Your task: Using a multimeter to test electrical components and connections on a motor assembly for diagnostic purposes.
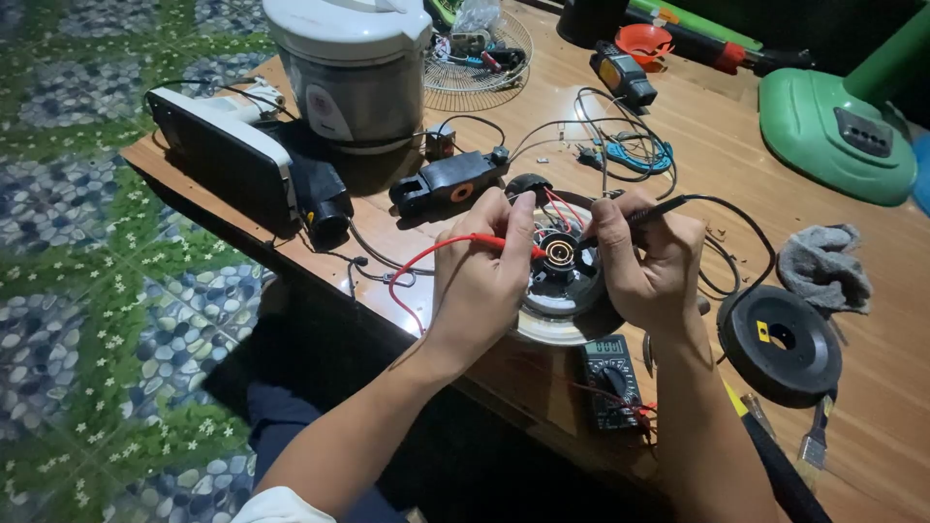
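My left hand [480, 276] pinches a red test probe [504, 242] whose red lead loops off to the left. My right hand [649, 261] grips a black test probe [651, 213] with a black lead arcing to the right. Both probe tips point at the copper coil [560, 253] in the middle of a round motor unit [567, 305] with a metal rim, lying on the wooden table [697, 145]. A small grey multimeter [612, 380] lies just below the motor, between my forearms.
A white rice cooker [351, 68] and a white-and-black appliance [228, 155] stand at the back left. A black round cover [780, 344], grey rag [821, 266], green fan base [838, 131], wire fan guard [480, 58], loose wires and a brush [814, 441] surround the work. The table edge runs diagonally at left.
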